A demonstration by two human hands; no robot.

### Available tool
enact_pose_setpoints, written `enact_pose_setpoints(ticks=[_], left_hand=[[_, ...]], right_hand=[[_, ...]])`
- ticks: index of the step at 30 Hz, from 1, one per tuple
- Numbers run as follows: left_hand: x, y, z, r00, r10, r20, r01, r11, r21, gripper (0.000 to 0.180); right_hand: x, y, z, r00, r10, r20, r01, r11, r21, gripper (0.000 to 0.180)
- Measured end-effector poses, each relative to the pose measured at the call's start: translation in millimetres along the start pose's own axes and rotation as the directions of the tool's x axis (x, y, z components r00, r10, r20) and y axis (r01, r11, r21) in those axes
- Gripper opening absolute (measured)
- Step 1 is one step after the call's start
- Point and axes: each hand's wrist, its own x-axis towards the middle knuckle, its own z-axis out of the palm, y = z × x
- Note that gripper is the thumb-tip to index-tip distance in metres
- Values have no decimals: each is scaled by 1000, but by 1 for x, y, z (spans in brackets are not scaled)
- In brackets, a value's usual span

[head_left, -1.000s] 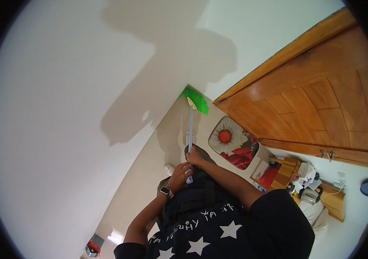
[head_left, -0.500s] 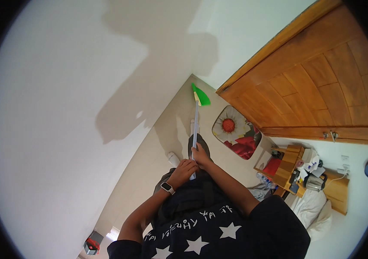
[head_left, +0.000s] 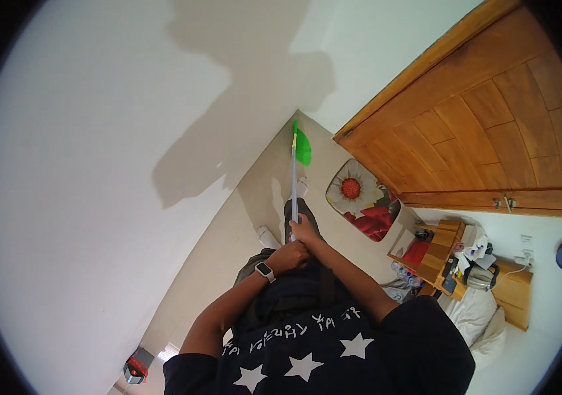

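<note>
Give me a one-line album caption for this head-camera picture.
Both hands, right hand above left hand, grip a long-handled green broom reaching to the floor by a wooden door.

My broom has a pale bluish-silver handle and a bright green head, set against the beige floor and the white wall filling the left of the frame. My dark navy shirt at the bottom carries white stars. At right are a warm orange-brown wooden door and a mat patterned with a white, red-centred flower.
</note>
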Motion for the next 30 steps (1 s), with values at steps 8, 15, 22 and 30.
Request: enact_pose_setpoints(ticks=[8,15,22,30], left_hand=[[21,-29,-1,993,-30,-111,21,996,-84,8],[55,-67,-6,992,-67,110,60,996,58,16],[83,-79,-22,965,-28,262,-3,993,116,19],[71,-88,-20,978,34,208,-51,996,77,21]], right_hand=[[36,-17,-3,946,-323,-37,265,831,-489,56],[67,-60,-21,964,-266,6,242,866,-438,58],[91,-82,-33,977,-214,20,197,855,-480,52],[60,-106,-16,964,-254,-78,199,884,-423,46]])
